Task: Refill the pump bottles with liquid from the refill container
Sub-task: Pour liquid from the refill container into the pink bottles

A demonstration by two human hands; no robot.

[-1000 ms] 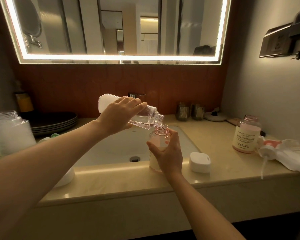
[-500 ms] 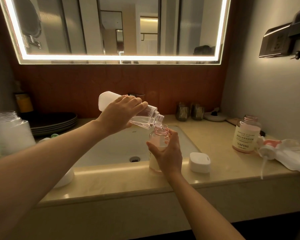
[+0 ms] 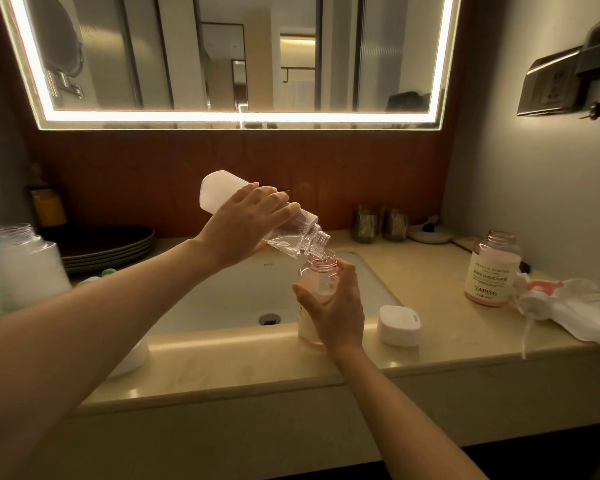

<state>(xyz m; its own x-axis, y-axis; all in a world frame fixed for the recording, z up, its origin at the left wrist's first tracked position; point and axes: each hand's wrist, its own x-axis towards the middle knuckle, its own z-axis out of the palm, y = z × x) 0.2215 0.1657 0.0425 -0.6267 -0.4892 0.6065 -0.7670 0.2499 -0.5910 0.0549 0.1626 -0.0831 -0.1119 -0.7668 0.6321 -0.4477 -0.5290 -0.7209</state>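
Note:
My left hand (image 3: 246, 226) grips a clear refill container (image 3: 219, 195), tipped with its threaded mouth down over a pink pump bottle (image 3: 317, 282). Clear liquid sits in the container's neck and runs into the bottle's open mouth. My right hand (image 3: 336, 306) wraps the pink bottle, which stands on the counter at the sink's front right corner. A second open pink bottle (image 3: 492, 271) with a cream label stands on the right. A detached pump head (image 3: 534, 299) with a tube lies beside it. A large open frosted bottle (image 3: 21, 265) is at far left.
A white cap (image 3: 399, 325) lies on the beige counter (image 3: 257, 368) right of my hand. The white sink (image 3: 229, 292) is in the middle. Dark stacked plates (image 3: 108, 247) sit back left, two glass jars (image 3: 378, 223) back right, crumpled plastic (image 3: 586, 313) far right.
The refill container's base has tilted slightly higher. Both hands and the pink bottle stay in the same place.

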